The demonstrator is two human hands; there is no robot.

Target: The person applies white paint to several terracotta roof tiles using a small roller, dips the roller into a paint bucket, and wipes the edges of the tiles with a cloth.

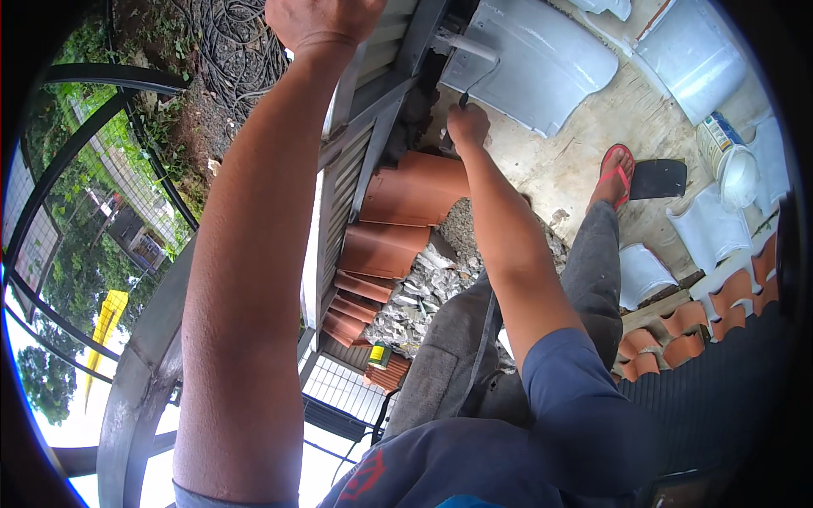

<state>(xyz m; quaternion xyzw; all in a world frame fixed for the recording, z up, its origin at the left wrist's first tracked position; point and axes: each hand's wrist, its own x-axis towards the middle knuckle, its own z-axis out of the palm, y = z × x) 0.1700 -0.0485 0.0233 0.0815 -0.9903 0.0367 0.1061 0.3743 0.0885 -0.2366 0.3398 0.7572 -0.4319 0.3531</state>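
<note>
My right hand (468,127) is closed around the dark handle of a paint roller (468,45). Its bent wire frame leads up to a pale roller sleeve, which lies over the corner of a large grey-white painted curved tile (529,63), close to the metal-framed wall. Whether the sleeve presses on the tile or hovers just over it, I cannot tell. My left hand (326,21) is at the top edge, beside the upper part of the wall (373,110). Its fingers are cut off by the picture edge, so their grip is hidden.
Terracotta tiles (419,190) line the wall's foot, beside broken rubble (415,296). More painted tiles (690,59) lie at right near a white bucket (737,173) and a black flat piece (659,179). My foot in a red flip-flop (616,173) stands on the concrete. Coiled cable (233,51) lies beyond the wall.
</note>
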